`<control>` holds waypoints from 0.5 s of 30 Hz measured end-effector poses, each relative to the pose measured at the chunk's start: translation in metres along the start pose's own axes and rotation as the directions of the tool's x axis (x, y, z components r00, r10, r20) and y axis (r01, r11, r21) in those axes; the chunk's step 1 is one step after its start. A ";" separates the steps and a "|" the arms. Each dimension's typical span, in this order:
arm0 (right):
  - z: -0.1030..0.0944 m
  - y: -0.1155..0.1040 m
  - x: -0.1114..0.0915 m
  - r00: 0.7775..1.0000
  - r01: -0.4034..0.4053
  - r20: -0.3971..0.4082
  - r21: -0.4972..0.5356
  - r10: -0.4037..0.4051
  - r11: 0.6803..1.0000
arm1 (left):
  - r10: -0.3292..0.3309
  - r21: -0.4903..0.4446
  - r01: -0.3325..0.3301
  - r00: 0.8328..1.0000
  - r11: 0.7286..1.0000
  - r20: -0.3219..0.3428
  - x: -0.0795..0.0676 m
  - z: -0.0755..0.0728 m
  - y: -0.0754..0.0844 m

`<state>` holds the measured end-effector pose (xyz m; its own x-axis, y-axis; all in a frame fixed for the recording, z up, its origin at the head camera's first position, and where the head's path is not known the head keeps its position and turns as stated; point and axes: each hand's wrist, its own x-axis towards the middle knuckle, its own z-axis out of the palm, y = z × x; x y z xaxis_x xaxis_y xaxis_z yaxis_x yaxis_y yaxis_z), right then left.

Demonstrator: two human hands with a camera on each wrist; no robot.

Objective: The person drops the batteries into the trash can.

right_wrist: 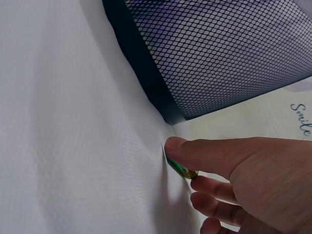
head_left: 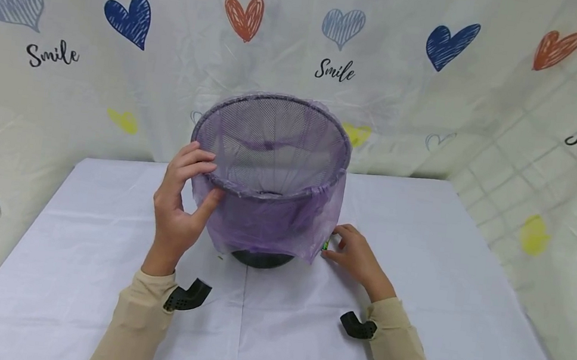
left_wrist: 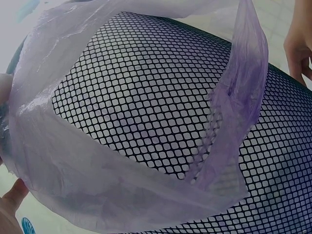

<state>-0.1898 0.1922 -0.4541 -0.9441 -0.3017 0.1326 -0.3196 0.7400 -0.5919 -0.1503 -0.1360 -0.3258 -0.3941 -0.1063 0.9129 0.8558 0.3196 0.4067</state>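
A dark mesh wastebasket (head_left: 262, 260) stands mid-table, its open top tilted toward me. A thin purple plastic bag (head_left: 266, 225) lines it and hangs over the rim; the left wrist view shows the bag (left_wrist: 97, 180) spread against the mesh (left_wrist: 146, 92). My left hand (head_left: 179, 211) grips the rim at the left, thumb on the near side. Low beside the basket's right side, my right hand (head_left: 357, 257) pinches a small green object (head_left: 326, 243). Up close, that object (right_wrist: 181, 168) is green and gold, partly hidden by the thumb, and its kind is unclear.
A white cloth (head_left: 96, 252) covers the table. Behind it hangs a pale curtain (head_left: 281, 65) printed with hearts and "Smile". A tiny yellowish speck (head_left: 220, 257) lies just left of the basket's base. Black curved pieces (head_left: 189, 295) sit at both wrists.
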 end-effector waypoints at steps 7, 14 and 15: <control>0.007 0.003 0.001 1.000 0.007 -0.007 -0.021 -0.007 1.000 | 0.001 -0.004 -0.001 1.000 1.000 0.006 0.004 -0.001 0.011; 0.004 0.002 0.002 0.999 0.015 -0.032 -0.022 -0.015 1.000 | 0.001 -0.025 -0.001 1.000 1.000 0.002 0.003 0.000 0.005; 0.004 0.002 0.003 0.999 0.015 -0.034 -0.022 -0.016 1.000 | -0.001 -0.024 0.001 1.000 1.000 0.002 0.003 0.000 0.004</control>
<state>-0.1928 0.1905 -0.4577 -0.9410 -0.2930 0.1692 -0.3359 0.7485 -0.5718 -0.1477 -0.1353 -0.3218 -0.3956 -0.1050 0.9124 0.8632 0.2968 0.4084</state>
